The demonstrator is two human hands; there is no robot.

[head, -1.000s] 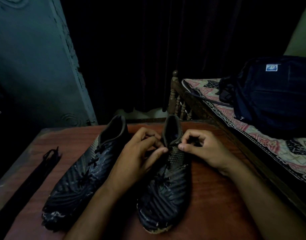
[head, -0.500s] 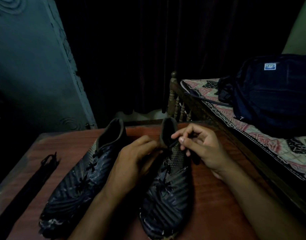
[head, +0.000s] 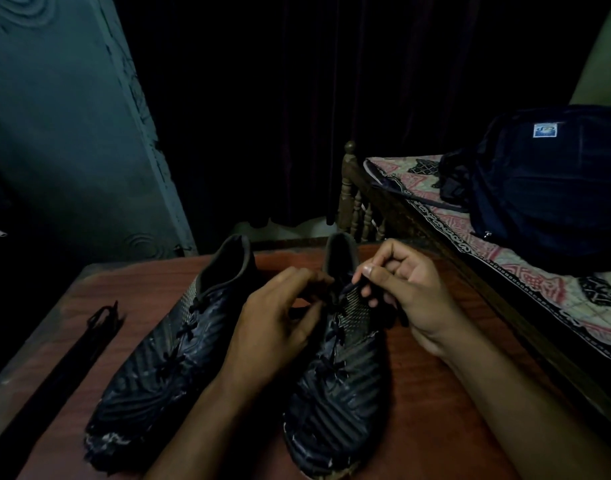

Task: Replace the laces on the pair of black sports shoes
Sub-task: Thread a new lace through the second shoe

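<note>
Dim room. Bed (head: 525,282) with patterned cover along the right, a dark backpack (head: 546,181) on it. Reddish wooden table (head: 435,393) carries two black shoes side by side, toes toward the person. Left shoe (head: 165,358) laced, untouched. Right shoe (head: 338,368) between both hands. Spare laces (head: 65,368) lie at the table's left edge. Right hand (head: 411,292) pinches the lace end (head: 349,287) near the collar, thumb against forefinger. Left hand (head: 276,323), fingers curled, at the top eyelets; grip unclear.

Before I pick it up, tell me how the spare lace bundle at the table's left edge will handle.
The spare lace bundle lies long and thin, so it is probably floppy and light. Its far end looks looped, so strands may dangle or snag. Flat on the table, it is unlikely to roll.
</note>
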